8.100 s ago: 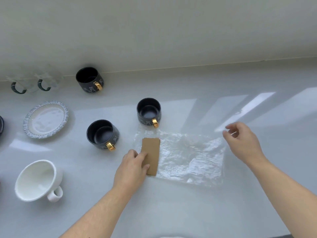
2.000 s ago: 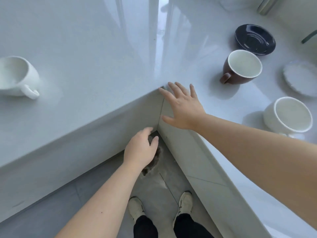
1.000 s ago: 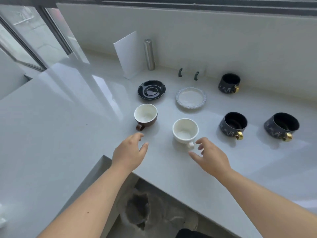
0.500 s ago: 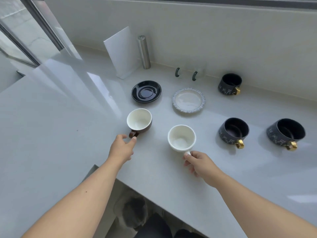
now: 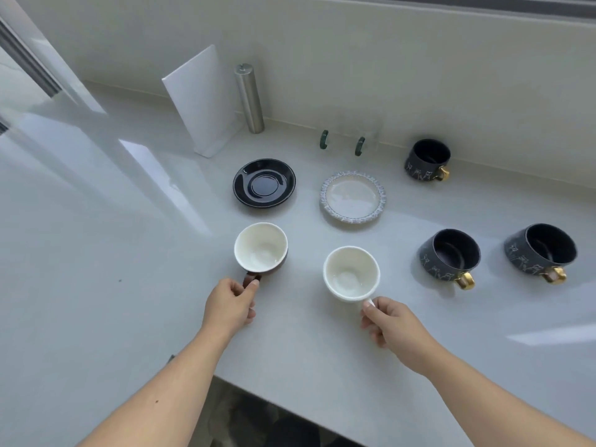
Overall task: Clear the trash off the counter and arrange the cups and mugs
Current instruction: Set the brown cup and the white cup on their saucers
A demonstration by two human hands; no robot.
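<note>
A brown cup with a white inside (image 5: 260, 247) stands on the white counter (image 5: 96, 253), and my left hand (image 5: 230, 304) pinches its handle. To its right stands a white cup (image 5: 351, 273); my right hand (image 5: 392, 324) grips its handle. Behind them lie a black saucer (image 5: 264, 182) and a white saucer with a blue speckled rim (image 5: 352, 196). Three dark mugs with gold handles stand to the right: one at the back (image 5: 426, 159), one in the middle (image 5: 450, 254) and one at the far right (image 5: 541, 248). Two clear glass cups with green handles (image 5: 359, 138) stand by the wall.
A white board (image 5: 204, 98) leans against the wall beside a steel cylinder (image 5: 249, 98). The counter's inner corner edge (image 5: 258, 391) runs just below my arms, with dark floor beneath it.
Both hands have closed on the cup handles: the left on the brown cup, the right on the white cup. The cups stand roughly where they were. The view has tilted slightly.
</note>
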